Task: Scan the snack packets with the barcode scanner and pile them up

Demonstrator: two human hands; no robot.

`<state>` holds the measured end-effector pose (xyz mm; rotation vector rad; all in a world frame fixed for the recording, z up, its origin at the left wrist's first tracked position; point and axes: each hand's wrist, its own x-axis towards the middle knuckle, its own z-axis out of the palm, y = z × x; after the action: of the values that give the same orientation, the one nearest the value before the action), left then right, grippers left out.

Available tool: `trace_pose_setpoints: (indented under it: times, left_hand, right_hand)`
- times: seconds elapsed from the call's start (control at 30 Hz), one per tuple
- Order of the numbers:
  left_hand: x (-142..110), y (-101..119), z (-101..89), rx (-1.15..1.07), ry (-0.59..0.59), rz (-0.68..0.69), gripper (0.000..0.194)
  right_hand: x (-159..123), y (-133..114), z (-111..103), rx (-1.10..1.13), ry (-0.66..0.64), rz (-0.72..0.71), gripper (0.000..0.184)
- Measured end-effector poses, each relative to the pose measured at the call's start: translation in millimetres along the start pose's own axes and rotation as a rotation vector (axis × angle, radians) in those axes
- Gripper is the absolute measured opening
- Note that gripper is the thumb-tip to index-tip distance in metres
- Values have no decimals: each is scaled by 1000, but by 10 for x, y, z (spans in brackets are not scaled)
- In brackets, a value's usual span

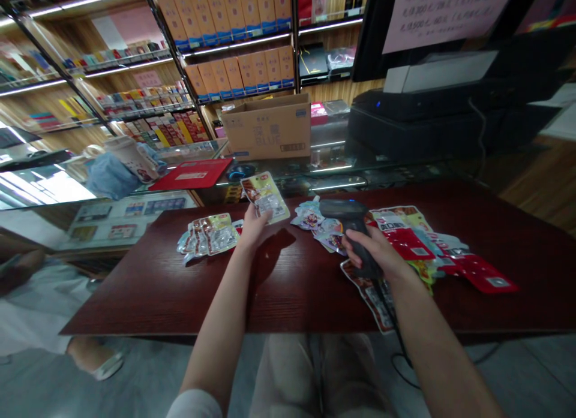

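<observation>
My left hand point(255, 225) grips a snack packet point(266, 196) by its lower edge, holding it tilted above the dark red table point(288, 286). In my right hand point(375, 247) is a black barcode scanner point(346, 211), its head pointing left and its cable hanging down past the table edge. A pile of similar packets point(209, 235) lies left of my left hand. Pouches with purple print point(330, 235) lie between my hands, partly behind the scanner. Right of the scanner is a heap of red and pale packets point(409, 244). Another brown packet point(375, 298) lies under my right hand, partly covered.
A cardboard box point(267, 130) stands on the glass counter behind the table, with a red folder point(193, 173) to its left. A monitor point(373, 34) and black equipment point(405, 127) occupy the back right. A seated person point(40, 304) is at the left.
</observation>
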<state>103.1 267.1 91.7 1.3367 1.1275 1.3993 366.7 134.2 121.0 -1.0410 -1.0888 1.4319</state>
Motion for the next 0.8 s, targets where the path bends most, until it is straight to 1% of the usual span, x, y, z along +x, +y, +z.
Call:
trace_pose_setpoints:
  times: [0.27, 0.43, 0.57, 0.7, 0.8]
  left_hand:
    - [3, -14, 9, 30, -2, 64, 45]
    - [-10, -5, 3, 63, -32, 116, 44]
    - [-21, 23, 12, 65, -28, 107, 44]
    - [-32, 56, 31, 56, -25, 73, 44]
    - [-13, 46, 5, 82, 5, 90, 43]
  right_hand:
    - [-10, -18, 25, -35, 10, -18, 38]
    - [-20, -6, 18, -61, 9, -33, 38]
    - [-37, -28, 39, -65, 31, -28, 35]
    - [-14, -8, 28, -53, 10, -13, 36]
    - [7, 16, 6, -54, -2, -13, 36]
